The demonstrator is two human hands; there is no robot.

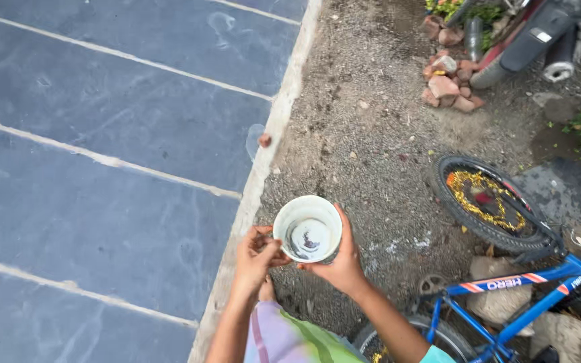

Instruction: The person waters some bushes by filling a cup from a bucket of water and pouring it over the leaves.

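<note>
A white round plastic cup (308, 227) is held upright over the gravel, with a little water and dark specks at its bottom. My right hand (341, 263) wraps around the cup's right side and base. My left hand (256, 256) sits at the cup's left rim, fingers curled, thumb and fingertips touching the edge. Both forearms reach up from the bottom of the head view, above a fold of light purple and green cloth (290, 339).
Dark slate paving (102, 168) with pale joints fills the left, ending at a light stone kerb (263, 161). Gravel ground (364, 134) lies right. A blue bicycle (506, 289) lies at lower right, a brick pile (448, 84) and a scooter (539, 33) at upper right.
</note>
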